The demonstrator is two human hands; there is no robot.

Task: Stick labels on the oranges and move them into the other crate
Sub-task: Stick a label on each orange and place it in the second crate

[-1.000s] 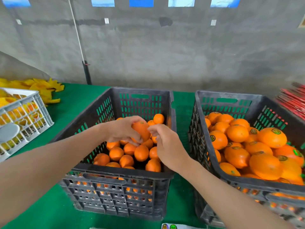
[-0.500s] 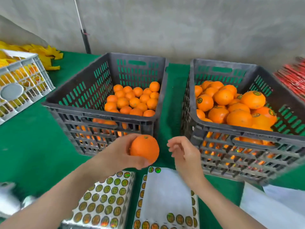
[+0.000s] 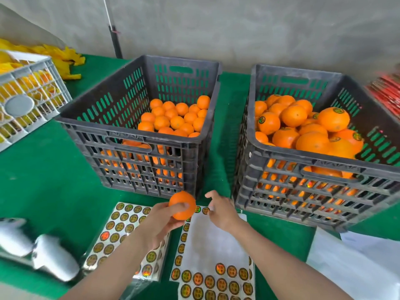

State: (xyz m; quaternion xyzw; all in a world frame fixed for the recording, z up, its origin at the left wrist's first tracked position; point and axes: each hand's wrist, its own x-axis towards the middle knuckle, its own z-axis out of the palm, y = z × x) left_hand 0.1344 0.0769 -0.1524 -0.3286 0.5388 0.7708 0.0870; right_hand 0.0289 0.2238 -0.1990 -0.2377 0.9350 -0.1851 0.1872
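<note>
My left hand (image 3: 159, 224) grips an unlabelled orange (image 3: 182, 205) just in front of the left dark crate (image 3: 138, 135), which holds several plain oranges (image 3: 176, 120). My right hand (image 3: 220, 210) hovers with loosely curled fingers over the top edge of a partly used label sheet (image 3: 213, 252), fingertips close to the round stickers there; whether it touches one I cannot tell. A fuller label sheet (image 3: 121, 234) lies to the left, partly under my left forearm. The right dark crate (image 3: 303, 169) is heaped with labelled oranges (image 3: 311, 128).
A green cloth (image 3: 43, 180) covers the table. A grey crate (image 3: 28, 96) with yellow contents stands at the far left, yellow wrappers (image 3: 62, 59) behind it. White rounded objects (image 3: 43, 254) lie at the near left, white sheets (image 3: 357, 263) at the near right, red packets (image 3: 387, 94) at the far right.
My left hand lifted an orange out of the left crate and brought it down in front of it. My right hand came back too and moved over the label sheet.
</note>
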